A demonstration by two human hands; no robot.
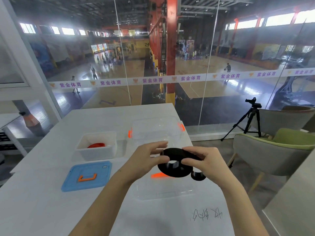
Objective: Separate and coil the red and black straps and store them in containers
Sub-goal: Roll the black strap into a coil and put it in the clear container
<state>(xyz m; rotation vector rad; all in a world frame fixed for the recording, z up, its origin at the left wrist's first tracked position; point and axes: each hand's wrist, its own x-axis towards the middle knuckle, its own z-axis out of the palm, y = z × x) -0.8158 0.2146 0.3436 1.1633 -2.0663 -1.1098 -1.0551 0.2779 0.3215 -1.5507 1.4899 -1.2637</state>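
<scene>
Both hands, the left hand and the right hand, pinch with their fingers the coiled black strap above the counter, while the red strap lies in the white container.

Sports hall overlook rm: glass wall above basketball courts, white table, tripod.

At frame centre, the left hand and right hand each pinch the coiled black strap above the white table. Left of centre, a white container holds the red strap; a blue lid lies below it. A clear container stands behind the hands.
</scene>
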